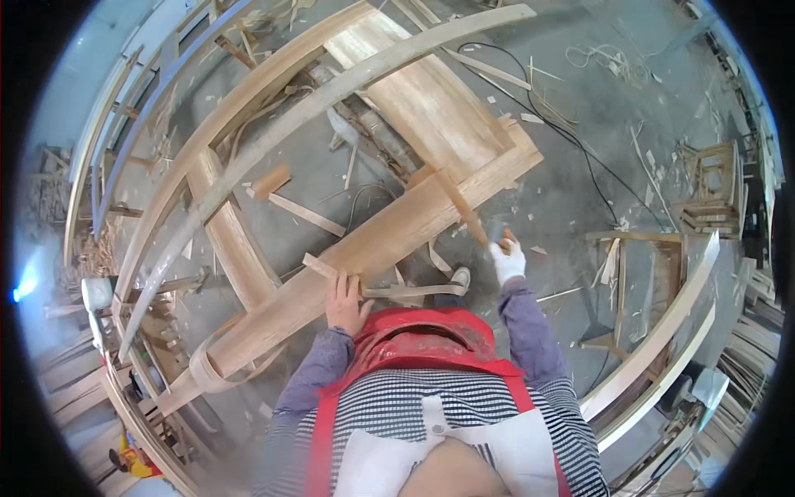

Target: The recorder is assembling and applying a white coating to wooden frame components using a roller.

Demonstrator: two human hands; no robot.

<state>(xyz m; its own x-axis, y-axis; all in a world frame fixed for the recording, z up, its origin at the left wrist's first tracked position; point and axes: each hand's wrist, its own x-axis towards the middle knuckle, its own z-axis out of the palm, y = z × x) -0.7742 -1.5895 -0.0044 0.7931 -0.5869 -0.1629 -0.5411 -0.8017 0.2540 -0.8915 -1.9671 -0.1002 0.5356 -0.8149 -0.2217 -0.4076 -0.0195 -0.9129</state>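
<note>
A light wooden beam (286, 311) crosses diagonally in front of me, part of a large joined frame. My bare left hand (346, 305) is at its near edge, its fingers closed over the end of a small wood block (318, 265) that lies on the beam. A thin curved wood strip (418, 291) sticks out to the right beside that hand. My right hand (508, 257), in a white glove, is closed round the lower end of a wooden mallet's handle (464, 207). The mallet's head lies over the beam, near a wide panel (439, 112).
A long curved rail (273, 153) arches across the frame. Black cable (592, 161), wood shavings and offcuts litter the grey floor. At the right stands another curved wooden frame (662, 331). A loose block (272, 180) lies within the frame, and a wide wood curl (207, 373) hangs round the beam's left end.
</note>
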